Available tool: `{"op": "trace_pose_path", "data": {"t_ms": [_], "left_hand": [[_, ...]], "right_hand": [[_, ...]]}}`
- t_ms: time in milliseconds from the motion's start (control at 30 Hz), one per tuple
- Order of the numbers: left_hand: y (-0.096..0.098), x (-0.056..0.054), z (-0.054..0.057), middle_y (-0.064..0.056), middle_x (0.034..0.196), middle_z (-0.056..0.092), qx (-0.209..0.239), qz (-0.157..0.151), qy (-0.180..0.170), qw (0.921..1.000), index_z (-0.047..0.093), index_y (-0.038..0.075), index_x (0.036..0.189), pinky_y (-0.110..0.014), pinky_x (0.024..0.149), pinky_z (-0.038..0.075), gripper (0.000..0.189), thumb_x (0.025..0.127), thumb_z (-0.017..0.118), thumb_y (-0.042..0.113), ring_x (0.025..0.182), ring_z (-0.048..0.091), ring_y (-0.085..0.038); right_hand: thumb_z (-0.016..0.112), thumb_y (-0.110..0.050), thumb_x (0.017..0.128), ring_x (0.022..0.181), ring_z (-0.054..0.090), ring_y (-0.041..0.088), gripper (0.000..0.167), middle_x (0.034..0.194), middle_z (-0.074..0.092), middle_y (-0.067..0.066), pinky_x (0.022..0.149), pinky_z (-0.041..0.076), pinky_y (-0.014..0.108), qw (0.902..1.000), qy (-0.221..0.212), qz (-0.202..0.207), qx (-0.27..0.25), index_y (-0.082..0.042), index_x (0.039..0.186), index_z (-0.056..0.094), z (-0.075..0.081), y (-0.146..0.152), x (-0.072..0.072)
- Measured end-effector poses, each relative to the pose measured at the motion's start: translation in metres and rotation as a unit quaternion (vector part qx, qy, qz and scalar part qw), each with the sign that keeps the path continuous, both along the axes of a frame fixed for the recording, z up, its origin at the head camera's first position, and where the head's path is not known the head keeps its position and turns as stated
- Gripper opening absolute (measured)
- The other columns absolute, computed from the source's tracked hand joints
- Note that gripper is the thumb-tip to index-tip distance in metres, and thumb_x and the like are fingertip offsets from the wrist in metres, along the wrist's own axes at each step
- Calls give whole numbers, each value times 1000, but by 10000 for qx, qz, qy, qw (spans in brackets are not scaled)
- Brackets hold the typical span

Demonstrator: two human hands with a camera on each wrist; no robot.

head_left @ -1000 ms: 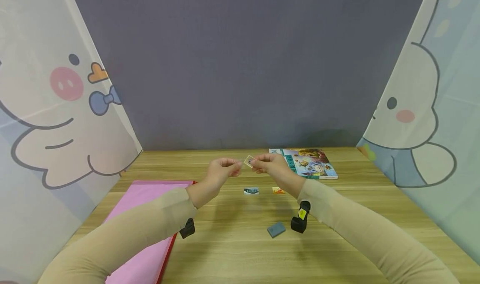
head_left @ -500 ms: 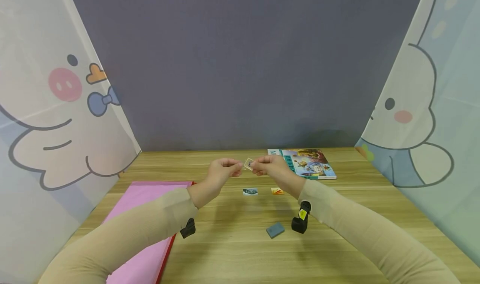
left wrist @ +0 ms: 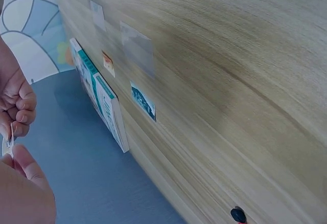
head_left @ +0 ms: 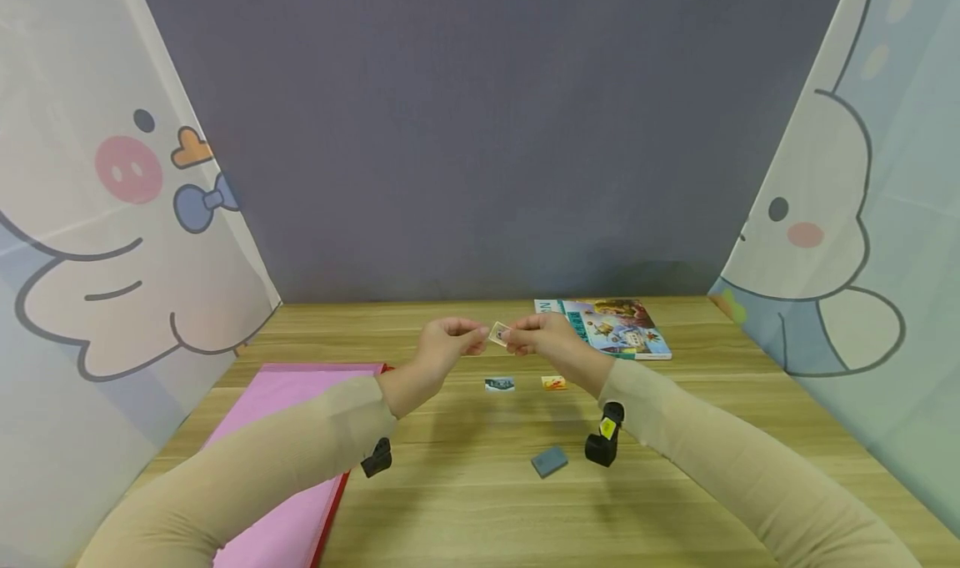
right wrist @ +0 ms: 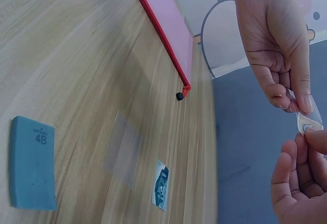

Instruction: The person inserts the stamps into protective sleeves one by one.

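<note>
A dark grey fabric wall (head_left: 487,134) closed off the rear, behind a pale wood-grained bench (head_left: 450,501). At the person's left on the bench lay a flat pink folder with red edging (head_left: 300,391), partly covered in the head view by the left sleeve (head_left: 262,451). A white-and-teal paperback book with an illustrated cover (head_left: 622,328) lay at the far right, near the wall. The left hand (head_left: 438,347) and right hand (head_left: 555,340) were raised above the bench and faced each other, thumb and fingers of each pinched together. Below them, toward the person, lay a blue-grey rectangular block marked 4B (right wrist: 33,162); near it, a clear rectangular plastic sheet (right wrist: 121,150) lay flat. Beyond these, well apart from each other, lay a teal-and-white picture card (head_left: 499,384) and, to its right, an orange-and-yellow picture card (head_left: 553,382). Smallest were a pale square card (head_left: 497,333), pinched by the right hand between the two hands, and a thin clear film (right wrist: 315,112) at its edge, pinched by the left; whether the film enclosed the card could not be told.
</note>
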State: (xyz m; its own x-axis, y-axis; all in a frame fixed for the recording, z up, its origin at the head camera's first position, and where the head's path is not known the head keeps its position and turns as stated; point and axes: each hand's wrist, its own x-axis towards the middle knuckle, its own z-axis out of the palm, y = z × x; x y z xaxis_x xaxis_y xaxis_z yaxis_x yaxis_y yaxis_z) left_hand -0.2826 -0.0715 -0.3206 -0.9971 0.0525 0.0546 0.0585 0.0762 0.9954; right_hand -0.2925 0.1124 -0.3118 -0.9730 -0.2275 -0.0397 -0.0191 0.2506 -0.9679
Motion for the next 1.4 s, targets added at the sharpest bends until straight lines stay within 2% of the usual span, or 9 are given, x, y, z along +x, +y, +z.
{"op": "trace_pose_path", "data": {"t_ms": [233,467,700,933,1133,1267,1400], "left_hand": [[0,0,-2,-8,88,70,-38,-14,96,9999,69,-5,103,-31,79,61,21,90,70,11,69,65,-7],[2,2,-1,-8,86,70,-116,-14,152,9998,70,-6,102,-35,81,61,20,90,69,10,69,65,-8],[3,3,2,-12,91,71,-162,-63,156,9997,71,-5,101,-32,78,61,17,89,69,8,71,67,-10],[3,2,-2,-12,92,71,-188,-153,143,9996,70,-5,101,-34,81,60,18,90,69,8,72,67,-12],[5,1,-3,-14,93,71,-178,-151,175,9996,70,-5,101,-43,87,59,18,90,69,9,70,66,-10],[6,2,-3,-13,93,71,-120,-136,134,9997,70,-6,102,-43,88,58,18,90,68,8,69,66,-9],[7,2,-3,-13,92,71,-100,-120,107,9998,70,-5,102,-41,85,59,18,91,68,9,69,66,-9]], "right_hand": [[69,-16,91,81,65,15,23,89,71,9,79,58,28,9995,28,228,218,3,104,67,1,3,-1],[68,-13,91,77,64,14,18,82,69,3,76,58,29,9985,134,484,211,3,101,67,4,6,-5],[69,-18,91,79,64,17,22,95,69,15,79,59,32,9966,185,590,550,1,102,67,7,10,-8],[68,-19,92,78,63,15,24,99,68,19,80,58,32,9948,285,725,660,2,104,67,9,11,-8],[68,-18,92,79,63,15,23,95,68,12,80,58,31,9954,246,679,634,1,106,66,11,8,-7],[67,-16,92,79,63,15,22,92,67,8,80,58,31,9960,221,641,583,1,106,65,11,7,-6],[64,-15,93,82,65,15,26,96,69,10,87,58,38,9963,212,695,453,3,111,64,9,9,-9]]}}
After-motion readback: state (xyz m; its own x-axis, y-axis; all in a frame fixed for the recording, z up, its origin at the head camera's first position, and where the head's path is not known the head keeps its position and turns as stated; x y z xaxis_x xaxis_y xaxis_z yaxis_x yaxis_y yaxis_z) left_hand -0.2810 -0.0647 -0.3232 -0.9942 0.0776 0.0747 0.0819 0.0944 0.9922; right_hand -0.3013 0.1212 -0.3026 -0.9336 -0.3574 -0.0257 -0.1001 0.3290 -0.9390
